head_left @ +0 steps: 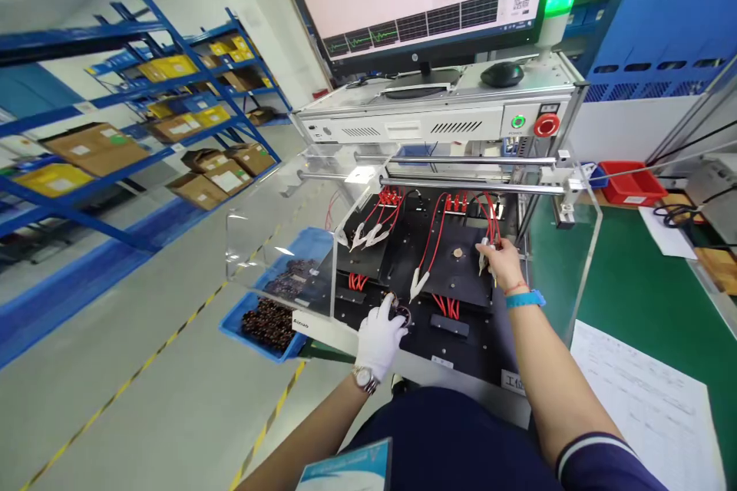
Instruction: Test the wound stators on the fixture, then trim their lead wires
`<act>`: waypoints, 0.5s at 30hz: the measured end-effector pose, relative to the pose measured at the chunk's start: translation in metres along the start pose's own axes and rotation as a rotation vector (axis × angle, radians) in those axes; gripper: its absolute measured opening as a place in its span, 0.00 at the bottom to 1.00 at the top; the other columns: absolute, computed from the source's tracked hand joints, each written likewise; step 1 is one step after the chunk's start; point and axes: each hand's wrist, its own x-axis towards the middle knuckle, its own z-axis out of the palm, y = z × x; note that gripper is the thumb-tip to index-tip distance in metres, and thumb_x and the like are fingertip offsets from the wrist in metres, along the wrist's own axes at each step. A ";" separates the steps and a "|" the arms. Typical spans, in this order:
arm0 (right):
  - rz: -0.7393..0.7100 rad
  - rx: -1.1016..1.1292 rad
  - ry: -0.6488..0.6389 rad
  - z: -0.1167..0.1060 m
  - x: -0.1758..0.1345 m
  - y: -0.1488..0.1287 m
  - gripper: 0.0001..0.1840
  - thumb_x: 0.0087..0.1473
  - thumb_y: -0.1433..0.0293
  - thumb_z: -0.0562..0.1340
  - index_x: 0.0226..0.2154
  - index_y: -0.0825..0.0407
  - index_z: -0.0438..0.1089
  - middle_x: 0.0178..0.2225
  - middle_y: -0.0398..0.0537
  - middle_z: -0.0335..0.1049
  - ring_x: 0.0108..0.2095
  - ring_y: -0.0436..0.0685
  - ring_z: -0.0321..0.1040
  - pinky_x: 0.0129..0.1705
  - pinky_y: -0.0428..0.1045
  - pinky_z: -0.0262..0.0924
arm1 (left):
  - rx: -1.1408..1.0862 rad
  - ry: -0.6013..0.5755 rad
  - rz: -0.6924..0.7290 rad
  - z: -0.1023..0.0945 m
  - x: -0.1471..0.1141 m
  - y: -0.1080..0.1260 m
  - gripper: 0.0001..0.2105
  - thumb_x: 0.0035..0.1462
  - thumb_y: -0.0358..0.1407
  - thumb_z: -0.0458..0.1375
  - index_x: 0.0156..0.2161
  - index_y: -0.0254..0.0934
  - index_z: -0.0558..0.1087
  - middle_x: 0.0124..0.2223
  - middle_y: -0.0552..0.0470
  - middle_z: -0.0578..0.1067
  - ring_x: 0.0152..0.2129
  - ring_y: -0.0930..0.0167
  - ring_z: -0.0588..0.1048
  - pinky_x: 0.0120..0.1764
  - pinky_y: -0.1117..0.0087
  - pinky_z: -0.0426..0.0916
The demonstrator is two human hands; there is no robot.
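My left hand (378, 337), in a white glove with a watch at the wrist, is at the front of the black test bed (380, 372). Its fingers close on a small dark round part (401, 313) with a brownish edge, partly hidden by the glove. On the right, my bare right hand (504, 267), with a blue wristband, pinches a white test clip (484, 257) on red leads above a black plate (461, 276). Another pair of white clips (419, 284) hangs over the middle, and several clips (371, 236) lie on the left plate.
A clear hinged cover (282, 245) and metal rods (472, 186) frame the bed. At left, a blue bin (230, 326) holds many brown parts. Above stand a monitor (426, 0), mouse (502, 74) and red stop button (546, 124). Papers (645, 399) lie on the green bench.
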 end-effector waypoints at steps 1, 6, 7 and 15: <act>-0.002 0.003 0.001 0.001 0.001 0.000 0.22 0.30 0.58 0.66 0.28 0.53 0.64 0.21 0.41 0.64 0.21 0.49 0.58 0.22 0.45 0.53 | 0.000 0.058 0.075 -0.011 0.001 0.006 0.09 0.51 0.41 0.55 0.38 0.48 0.74 0.61 0.55 0.56 0.50 0.58 0.61 0.48 0.54 0.61; -0.012 -0.002 0.020 -0.003 0.000 -0.005 0.22 0.31 0.57 0.65 0.29 0.53 0.64 0.22 0.41 0.65 0.21 0.49 0.58 0.21 0.45 0.52 | -0.042 0.251 0.456 -0.055 0.065 0.055 0.10 0.55 0.41 0.51 0.35 0.44 0.74 0.60 0.59 0.59 0.58 0.59 0.48 0.57 0.50 0.45; -0.015 -0.004 0.027 -0.004 -0.001 -0.006 0.22 0.31 0.57 0.65 0.29 0.53 0.64 0.23 0.42 0.65 0.21 0.49 0.58 0.21 0.45 0.52 | -0.050 0.255 0.484 -0.058 0.084 0.065 0.10 0.55 0.41 0.51 0.35 0.43 0.74 0.59 0.58 0.61 0.58 0.59 0.48 0.57 0.49 0.44; -0.028 0.014 0.065 -0.011 0.002 -0.009 0.22 0.31 0.58 0.66 0.28 0.53 0.64 0.20 0.41 0.64 0.20 0.50 0.59 0.21 0.45 0.54 | -0.120 0.112 0.415 -0.047 0.160 0.100 0.18 0.54 0.48 0.50 0.35 0.38 0.75 0.42 0.45 0.74 0.45 0.60 0.67 0.56 0.50 0.42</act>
